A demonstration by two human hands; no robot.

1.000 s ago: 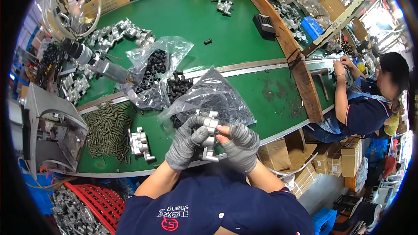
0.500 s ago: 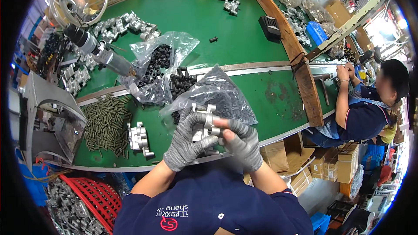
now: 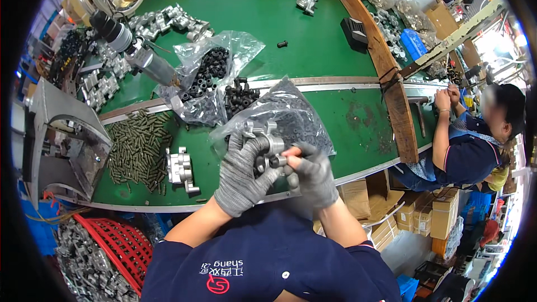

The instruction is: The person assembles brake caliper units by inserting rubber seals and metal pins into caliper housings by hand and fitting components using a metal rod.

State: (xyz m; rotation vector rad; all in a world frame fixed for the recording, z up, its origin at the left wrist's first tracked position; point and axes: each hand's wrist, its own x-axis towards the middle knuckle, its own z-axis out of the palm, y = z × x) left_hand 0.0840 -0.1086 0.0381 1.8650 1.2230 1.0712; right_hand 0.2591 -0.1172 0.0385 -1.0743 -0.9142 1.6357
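Note:
My left hand, in a grey knit glove, is closed around a silver metal casting held above the bench's near edge. At the casting's right side, my gloved right hand, bare at the fingertips and slightly blurred, pinches a small dark cylindrical part. Whether that part sits inside the casting cannot be made out. Behind both hands lies a clear plastic bag of small black parts. A second similar casting rests on the bench to the left, beside a heap of olive-coloured threaded pins.
An open bag of black bushings lies farther back, under a pneumatic tool. Silver castings are piled behind. A wooden beam borders the bench at right; beyond it a co-worker sits. A red basket stands lower left.
My right fingertips have drawn nearer the casting's lower right side, and the dark part now shows between them. The casting is turned slightly in my left hand. The whole view has shifted a little.

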